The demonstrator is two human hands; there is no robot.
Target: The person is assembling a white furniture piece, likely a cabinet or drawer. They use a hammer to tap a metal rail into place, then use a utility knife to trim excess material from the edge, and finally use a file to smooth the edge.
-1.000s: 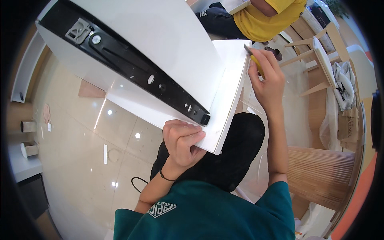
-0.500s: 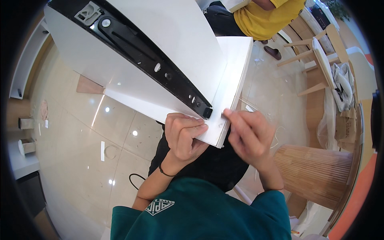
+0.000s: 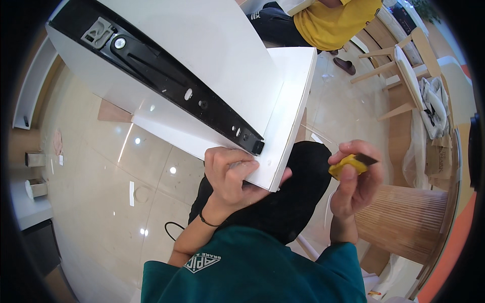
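My left hand [image 3: 230,177] is closed around the near corner of a white panel assembly [image 3: 295,101], thumb and fingers on either side of the board. A long black drawer slide [image 3: 187,96] is fixed along the upright white panel, its near end just beyond my left fingers. Off to the right of the corner, my right hand [image 3: 359,184] is raised and holds a small yellow utility knife [image 3: 348,166]. The knife's dark, flat blade points up and to the right, apart from the board.
A person in a yellow shirt [image 3: 333,25] sits at the far right. Below them lies a brown slipper [image 3: 344,65]. Wooden chairs [image 3: 409,76] and a slatted wooden cylinder [image 3: 404,222] stand to the right. Paper scraps [image 3: 132,193] lie on the tiled floor.
My right hand has moved right, away from the panel's edge, and turned so the yellow knife shows. The panel and slide have shifted slightly left and toward me.
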